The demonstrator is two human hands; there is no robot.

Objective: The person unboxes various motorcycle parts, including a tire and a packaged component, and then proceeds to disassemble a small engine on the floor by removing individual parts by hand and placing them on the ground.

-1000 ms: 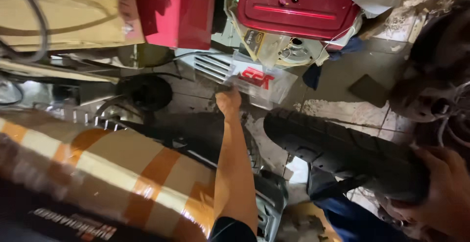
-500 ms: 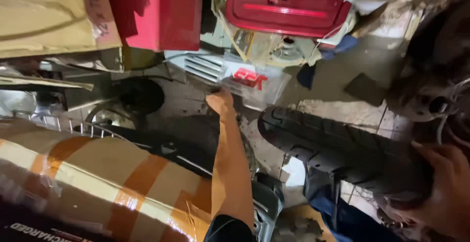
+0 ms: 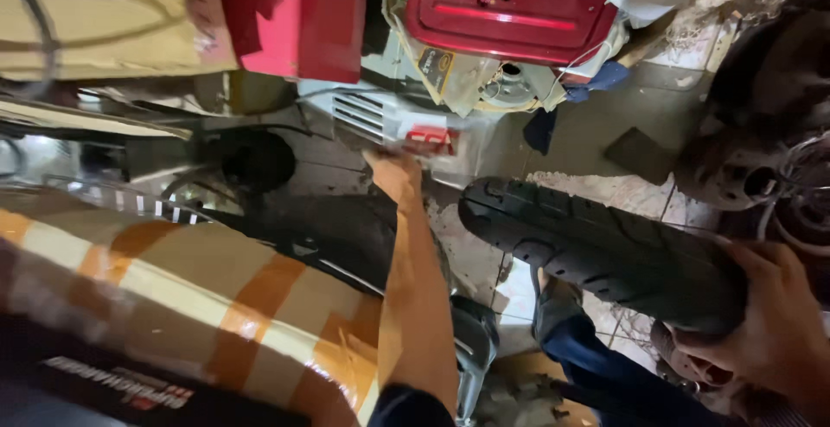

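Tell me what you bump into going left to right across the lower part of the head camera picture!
Striped orange and cream seat cover → left hand and its forearm reaching forward to a white plastic panel → black tyre → right hand gripping the tyre's end.

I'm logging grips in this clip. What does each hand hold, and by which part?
The right hand grips the black tyre at its near end. The left hand reaches to a plastic-wrapped machine; any grip there cannot be told.

Dark sleeve cuff; blue trousers
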